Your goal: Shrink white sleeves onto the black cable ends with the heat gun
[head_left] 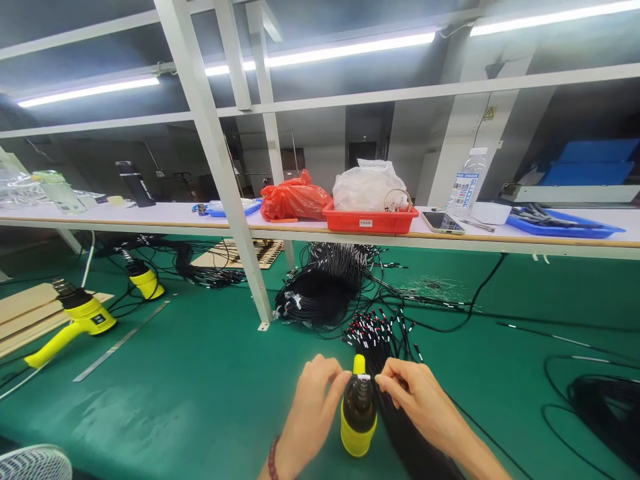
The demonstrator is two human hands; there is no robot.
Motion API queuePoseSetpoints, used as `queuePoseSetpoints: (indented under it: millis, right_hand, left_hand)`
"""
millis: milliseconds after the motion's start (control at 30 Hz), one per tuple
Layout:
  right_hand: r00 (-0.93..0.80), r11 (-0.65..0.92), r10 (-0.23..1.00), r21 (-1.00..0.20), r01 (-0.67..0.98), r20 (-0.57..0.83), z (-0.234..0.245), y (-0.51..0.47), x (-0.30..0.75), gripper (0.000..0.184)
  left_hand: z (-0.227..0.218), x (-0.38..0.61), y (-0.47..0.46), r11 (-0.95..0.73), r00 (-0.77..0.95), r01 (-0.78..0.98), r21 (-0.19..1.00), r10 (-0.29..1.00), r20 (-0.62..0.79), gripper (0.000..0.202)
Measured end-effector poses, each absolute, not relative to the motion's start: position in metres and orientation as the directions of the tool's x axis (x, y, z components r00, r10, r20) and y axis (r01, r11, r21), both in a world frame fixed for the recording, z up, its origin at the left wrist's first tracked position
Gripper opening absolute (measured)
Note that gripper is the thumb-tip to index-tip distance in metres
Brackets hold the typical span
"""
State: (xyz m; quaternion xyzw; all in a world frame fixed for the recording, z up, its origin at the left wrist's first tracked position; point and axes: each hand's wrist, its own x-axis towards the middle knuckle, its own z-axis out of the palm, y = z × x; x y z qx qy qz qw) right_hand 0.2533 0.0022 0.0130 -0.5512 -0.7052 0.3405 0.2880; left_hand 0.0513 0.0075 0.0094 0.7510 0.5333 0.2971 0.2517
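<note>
A yellow and black heat gun (358, 433) stands upright on the green table, its nozzle between my two hands. Over that nozzle is a short white sleeve (363, 377) on a thin black cable. My left hand (317, 390) pinches the cable just left of the sleeve, thumb against forefinger. From the other side, my right hand (417, 397) pinches it too, with the fingers curled. A thick bundle of black cables (400, 427) runs under my right hand; its far ends (373, 331) carry white and red tips.
A white shelf post (245, 267) rises from the table, left of coiled black cables (320, 293). Two more heat guns lie left (90, 317), near a metal ruler (123, 340). Above, the shelf holds a red tray (370, 221), a phone (443, 222) and a bottle (465, 187).
</note>
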Motion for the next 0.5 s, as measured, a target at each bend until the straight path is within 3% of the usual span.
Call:
queuePoseSetpoints:
  millis: [67,167,333,433,500]
  right_hand:
    - [-0.154,0.167,0.984,-0.794,0.584,0.094,0.007,0.007,0.256,0.033]
    - [0.023,0.123,0.984,-0.760,0.638,0.178,-0.013,0.018,0.272,0.032]
    - [0.275,-0.010,0.918,-0.677,0.736,0.285,-0.065,0.006,0.321,0.053]
    - [0.156,0.044,0.955,-0.641,0.767,0.253,-0.101,-0.036,0.342,0.031]
    - [-0.121,0.210,0.974,-0.555,0.805,0.193,-0.131,-0.070,0.345,0.025]
  left_hand:
    - [0.010,0.053,0.008,-0.322,0.248,0.600,0.732,0.945,0.213,0.021]
    - [0.010,0.051,0.011,-0.302,0.172,0.562,0.770,0.953,0.249,0.020]
    - [-0.012,0.024,0.011,-0.235,0.070,0.596,0.767,0.968,0.242,0.029]
    - [-0.035,-0.001,0.002,-0.137,0.007,0.613,0.778,0.986,0.168,0.038]
    - [-0.050,-0.014,-0.007,-0.072,0.000,0.620,0.781,0.996,0.092,0.042]
